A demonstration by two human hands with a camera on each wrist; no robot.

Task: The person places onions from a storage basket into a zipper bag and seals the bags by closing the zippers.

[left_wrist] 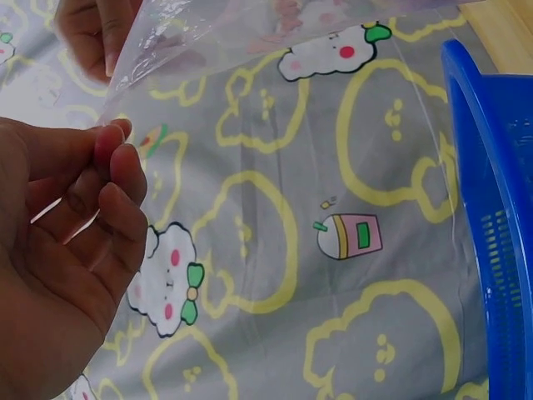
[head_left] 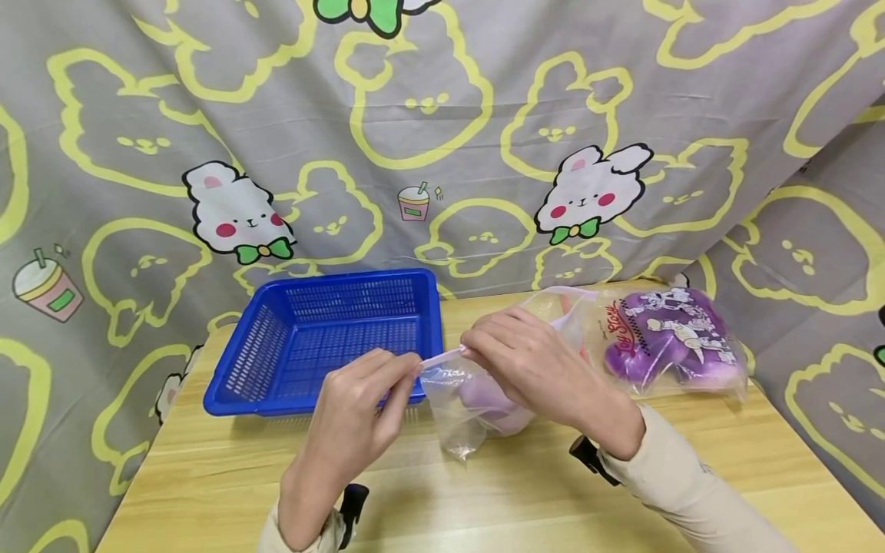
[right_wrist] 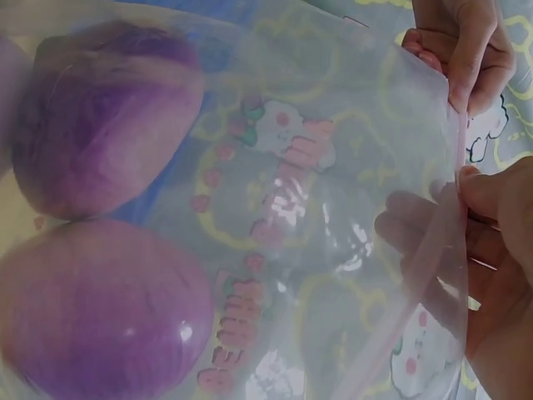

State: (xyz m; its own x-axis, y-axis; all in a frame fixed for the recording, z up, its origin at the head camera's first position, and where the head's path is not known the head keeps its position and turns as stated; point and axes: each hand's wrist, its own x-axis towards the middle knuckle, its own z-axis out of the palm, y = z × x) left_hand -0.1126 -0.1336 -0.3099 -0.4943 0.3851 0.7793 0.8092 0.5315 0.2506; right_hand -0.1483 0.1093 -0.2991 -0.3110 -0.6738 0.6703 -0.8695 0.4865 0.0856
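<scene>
A clear plastic zip bag (head_left: 449,418) hangs between my two hands over the table, its pink zip edge uppermost. Inside it are round, purple-and-pale things (right_wrist: 108,312), perhaps turnips; their kind is not certain. With thumb and fingertips my left hand (head_left: 359,403) pinches the left end of the zip edge. My right hand (head_left: 535,361) pinches the same edge a short way to the right, covering part of the bag. Seen from the left wrist, the left thumb and index fingertip meet at the bag's edge (left_wrist: 125,100).
Behind my left hand sits a blue plastic basket (head_left: 434,330) with slotted walls. On the right lies another clear bag (head_left: 722,376) with "Toy Story" print and purple contents. The wooden table (head_left: 221,476) backs onto a grey patterned curtain (head_left: 477,184).
</scene>
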